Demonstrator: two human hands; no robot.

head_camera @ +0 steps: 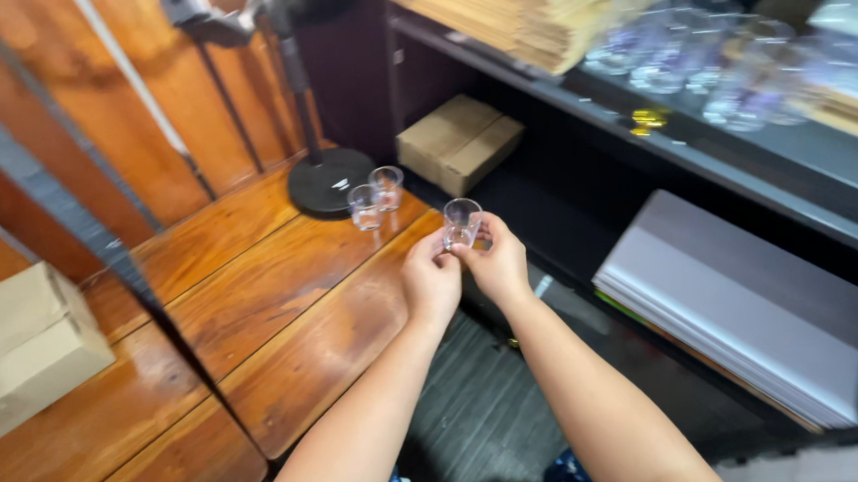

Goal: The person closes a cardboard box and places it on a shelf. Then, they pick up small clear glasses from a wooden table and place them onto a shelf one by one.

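Left hand (pixel 431 279): closed on the lower part of a small clear cup (pixel 462 223), fingertips pinching its near side; held out over the edge of the wooden surface (pixel 284 309)
Right hand (pixel 497 265): also gripping the same cup, thumb and fingers at its base from the right; the two hands touch each other
Small clear cup: upright, mouth up, held in the air between both hands, just past the surface's right edge
Two more clear cups (pixel 376 197): standing upright side by side on the surface, just beside the round black stand base (pixel 329 179); apart from the held cup
Cardboard box (pixel 458 142): on the lower level behind the stand base
Second cardboard box (pixel 19 345): at the left edge, on the surface
Shelf (pixel 792 164): dark; carries a blurred cluster of clear cups (pixel 706 60) and a stack of tan sheets (pixel 524 7)
Grey flat stack (pixel 740 301): lying under the shelf, right of the hands
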